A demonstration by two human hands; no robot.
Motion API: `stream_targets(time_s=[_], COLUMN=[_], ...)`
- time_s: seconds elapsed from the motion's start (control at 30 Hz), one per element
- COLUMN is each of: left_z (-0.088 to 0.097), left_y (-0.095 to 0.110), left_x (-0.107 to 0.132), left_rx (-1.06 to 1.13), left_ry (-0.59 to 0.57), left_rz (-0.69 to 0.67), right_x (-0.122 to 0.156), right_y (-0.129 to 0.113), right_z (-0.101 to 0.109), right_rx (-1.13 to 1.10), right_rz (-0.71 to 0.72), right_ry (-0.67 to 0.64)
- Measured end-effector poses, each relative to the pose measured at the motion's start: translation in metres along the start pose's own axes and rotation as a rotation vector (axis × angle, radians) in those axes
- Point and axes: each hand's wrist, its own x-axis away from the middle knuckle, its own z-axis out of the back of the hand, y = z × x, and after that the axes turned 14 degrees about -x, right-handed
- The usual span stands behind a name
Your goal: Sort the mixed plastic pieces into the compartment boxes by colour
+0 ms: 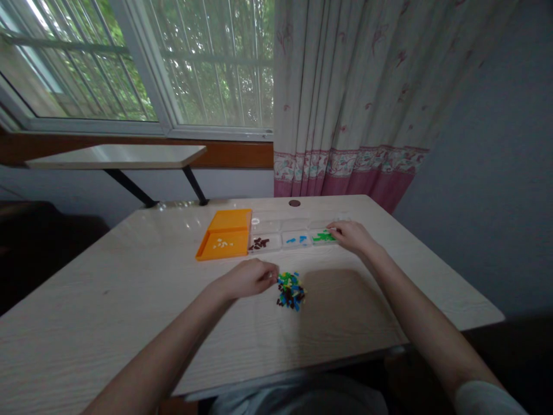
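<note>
A mixed pile of small plastic pieces [291, 291], green, blue, yellow and dark brown, lies on the table. At its upper left edge is my left hand [253, 278], fingers curled and pressed together; what they hold, if anything, is too small to name. Farther right, my right hand [352, 235] reaches over a clear compartment with green pieces [322, 236]. Its fingertips are pinched together just above them, and I cannot make out anything between them. Left of that compartment are blue pieces [296, 240] and dark brown pieces [259, 244] in separate clear compartments.
An orange tray [230, 219] with white pieces [222, 244] in its near half adjoins the clear divided box [295, 223]. Behind the wooden table [142, 294] are a raised shelf [125, 155], a window and a curtain [345, 104]. A round dark disc [294, 203] is near the back edge.
</note>
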Motion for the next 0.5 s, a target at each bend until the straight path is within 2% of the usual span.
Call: stream_targets(time_s=[0.1,0.17,0.33,0.5], left_z=[-0.001,-0.001,-0.002,-0.005], left_y=[-0.001,-0.001,0.002,0.006], left_x=[0.000,-0.001,-0.006,-0.009], left_rx=[0.053,0.120,0.390,0.421], left_ry=[0.014,0.049,0.073,0.165], left_rz=[0.016,0.027,0.006,0.070], right_x=[0.000,0.000,0.009,0.020], right_y=[-0.008,-0.020,-0.069,-0.108], right_z=[0.000,-0.002,-0.017,-0.036], right_rx=[-0.029,-0.081,-0.253,-0.417], right_rz=[0.000,0.052,0.293,0.426], right_ry=[0.027,0.048,0.041,0.048])
